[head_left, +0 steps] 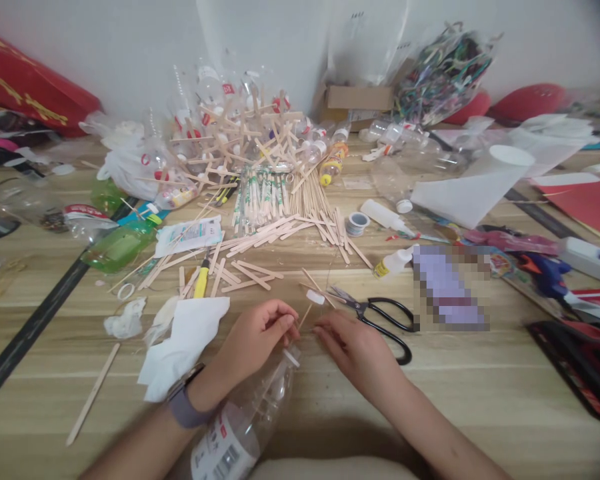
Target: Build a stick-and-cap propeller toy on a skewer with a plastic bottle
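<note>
My left hand (pixel 263 333) is closed, its fingertips pinched at the lower end of a thin wooden stick (pixel 305 315). Below it leans a clear plastic bottle (pixel 267 407), neck pointing away from me, lying against the left forearm. Opposite, my right hand (pixel 353 343) has its thumb and fingers pressed together close to the bottle's mouth; whatever they hold is too fine to make out. Just past the fingertips, a white bottle cap (pixel 315 297) lies by crossed wooden sticks (pixel 325 293). Black-handled scissors (pixel 380 313) rest partly behind the right hand.
Craft sticks (pixel 260 237), wrapped chopsticks (pixel 263 193) and skewers (pixel 310 190) cover the table's middle. Bottles with sticks attached (pixel 230 127) crowd the back. A glue bottle (pixel 394 261), a yellow knife (pixel 201 280), white tissue (pixel 195 333) and a green bottle (pixel 120 245) surround the work area.
</note>
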`<state>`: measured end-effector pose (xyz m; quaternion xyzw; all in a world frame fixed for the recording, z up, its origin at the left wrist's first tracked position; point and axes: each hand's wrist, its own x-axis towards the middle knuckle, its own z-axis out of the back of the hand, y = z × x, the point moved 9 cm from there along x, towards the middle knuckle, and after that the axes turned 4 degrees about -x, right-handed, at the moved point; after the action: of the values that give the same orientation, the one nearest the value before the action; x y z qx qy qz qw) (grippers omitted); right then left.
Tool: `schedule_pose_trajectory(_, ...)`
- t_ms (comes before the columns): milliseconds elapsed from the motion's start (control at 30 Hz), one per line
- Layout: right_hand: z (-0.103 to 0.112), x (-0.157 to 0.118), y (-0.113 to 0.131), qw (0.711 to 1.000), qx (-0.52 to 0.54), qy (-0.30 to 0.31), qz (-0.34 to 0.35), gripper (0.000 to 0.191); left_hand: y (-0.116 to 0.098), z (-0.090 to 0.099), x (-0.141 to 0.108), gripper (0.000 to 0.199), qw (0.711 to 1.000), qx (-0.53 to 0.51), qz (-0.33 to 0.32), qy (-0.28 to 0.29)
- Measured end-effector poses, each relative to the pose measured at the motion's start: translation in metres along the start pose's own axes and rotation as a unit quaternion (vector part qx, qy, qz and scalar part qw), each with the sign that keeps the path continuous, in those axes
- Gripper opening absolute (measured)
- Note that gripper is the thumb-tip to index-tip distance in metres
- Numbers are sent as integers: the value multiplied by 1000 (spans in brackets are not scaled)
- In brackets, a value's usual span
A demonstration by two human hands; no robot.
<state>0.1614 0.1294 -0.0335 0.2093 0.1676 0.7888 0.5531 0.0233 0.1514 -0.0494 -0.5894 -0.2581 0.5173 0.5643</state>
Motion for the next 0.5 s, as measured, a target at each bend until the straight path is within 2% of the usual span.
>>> schedule_pose_trajectory(200, 8, -1, 5, 999, -11, -35, 7, 15, -6, 11, 1, 16, 997, 50, -31, -51)
schedule_pose_trajectory(500, 20, -4, 9, 994, 12, -106, 26, 13, -8, 8, 2, 19, 994, 98, -21, -54)
